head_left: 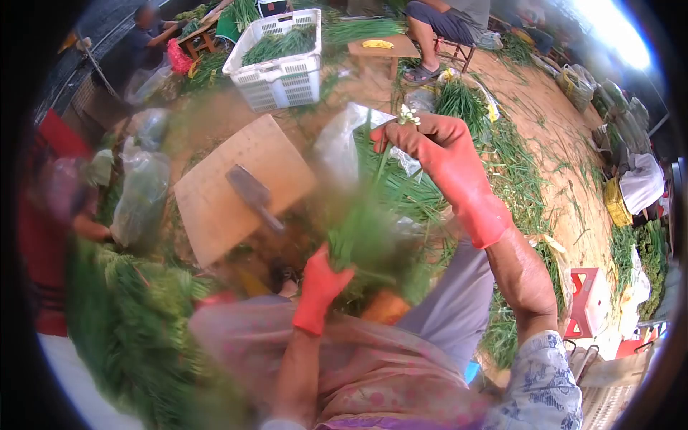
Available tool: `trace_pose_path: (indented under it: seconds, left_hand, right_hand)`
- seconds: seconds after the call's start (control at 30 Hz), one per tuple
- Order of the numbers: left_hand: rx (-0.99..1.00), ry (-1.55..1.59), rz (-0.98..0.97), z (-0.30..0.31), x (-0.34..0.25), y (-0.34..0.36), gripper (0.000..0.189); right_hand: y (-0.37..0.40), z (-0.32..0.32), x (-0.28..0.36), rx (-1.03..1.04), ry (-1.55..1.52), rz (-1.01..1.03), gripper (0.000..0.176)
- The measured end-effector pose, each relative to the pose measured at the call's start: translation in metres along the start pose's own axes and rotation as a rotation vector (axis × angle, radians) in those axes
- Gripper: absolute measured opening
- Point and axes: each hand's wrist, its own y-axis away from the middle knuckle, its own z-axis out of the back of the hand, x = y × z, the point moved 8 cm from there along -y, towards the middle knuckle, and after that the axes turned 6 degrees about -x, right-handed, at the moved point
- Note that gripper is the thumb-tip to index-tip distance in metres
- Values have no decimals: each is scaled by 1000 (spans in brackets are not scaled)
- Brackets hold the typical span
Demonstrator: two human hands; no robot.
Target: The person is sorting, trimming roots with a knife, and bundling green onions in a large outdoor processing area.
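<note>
My left hand (322,283), in a red rubber glove, is closed around a bunch of long green leaves (347,240), which look like chives and are blurred. Raised ahead and to the right, my right hand (433,143) wears a matching glove. Its fingers are pinched together at some thin green stalks, with a small white tuft (408,115) showing at the fingertips. Below it, more green stalks (405,188) lie by a clear plastic bag (344,140). A cleaver (251,192) rests on a tilted wooden board (222,215) left of the bunch.
A white plastic crate (297,89) with greens stands at the back. Nearby are a low wooden stool (383,47) and a seated person's leg (424,39). Another person's arm (92,228) reaches in at left, beside a heap of greens (136,322). A red crate (586,301) stands at right.
</note>
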Motion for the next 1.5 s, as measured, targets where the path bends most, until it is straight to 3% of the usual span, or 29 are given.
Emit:
trace_pose_path:
  seconds: [0.13, 0.23, 0.3, 0.5, 0.57, 0.7, 0.77, 0.83, 0.93, 1.03, 1.1, 1.13, 1.17, 1.2, 1.27, 1.3, 1.33, 1.4, 1.43, 1.5]
  left_hand:
    - [-39, -44, -19, -2, -6, -6, 48]
    - [-84, -300, -95, -6, -13, -14, 51]
    - [-69, -293, -87, -10, -6, -17, 55]
    - [-65, -387, -245, -20, -27, -28, 70]
    - [-23, -452, -267, -30, -37, -32, 76]
    - [19, -418, -358, -43, -45, -40, 88]
    - [32, -453, -308, -40, -43, -40, 87]
    - [24, -431, -211, -30, 5, -34, 80]
    - [25, -447, -26, -21, 42, -17, 72]
    - [11, -503, -52, -27, 46, -18, 72]
    - [37, -471, -85, -29, 31, -15, 74]
    - [48, -450, -107, -31, 20, -18, 75]
    - [46, -439, -109, -33, 12, -21, 76]
    - [51, -439, -101, -30, 8, -19, 76]
    - [49, -460, -123, -25, 5, -16, 77]
    - [48, -473, -156, -25, 2, -15, 78]
    - [55, -484, -192, -28, 0, -14, 79]
    - [76, -508, -213, -31, -4, -13, 80]
    - [79, -518, -216, -31, -3, -12, 81]
    - [110, -548, -196, -33, 8, -9, 84]
  right_hand:
    - [1, 8, 8, -48, -70, 23, 21]
    - [-3, 33, 24, -187, -46, 34, 20]
    - [-5, 48, 39, -320, -216, 68, 24]
    - [-13, 122, 55, -323, -158, 134, 29]
    - [-5, 113, 86, -302, -125, 186, 32]
    - [-4, 135, 102, -447, -104, 268, 31]
    - [-25, 203, 114, -407, -197, 281, 32]
    - [-27, 263, 118, -491, -164, 291, 36]
    - [-17, 370, 103, -682, 300, 186, 44]
    - [-8, 434, 41, -574, 1261, -159, 55]
    - [7, 409, -21, -242, 1663, -282, 63]
    - [19, 373, -48, -103, 1569, -262, 67]
    - [31, 326, -72, -50, 1076, -226, 68]
    - [46, 261, -75, 31, 828, -329, 74]
    - [64, 164, -84, 185, 363, -267, 83]
    - [68, 128, -77, 162, 293, -289, 88]
    - [72, 97, -72, 178, 172, -367, 87]
    - [65, 69, -76, 208, 56, -319, 52]
    - [62, 59, -75, 201, 28, -318, 43]
    - [58, 43, -72, 168, -12, -336, 37]
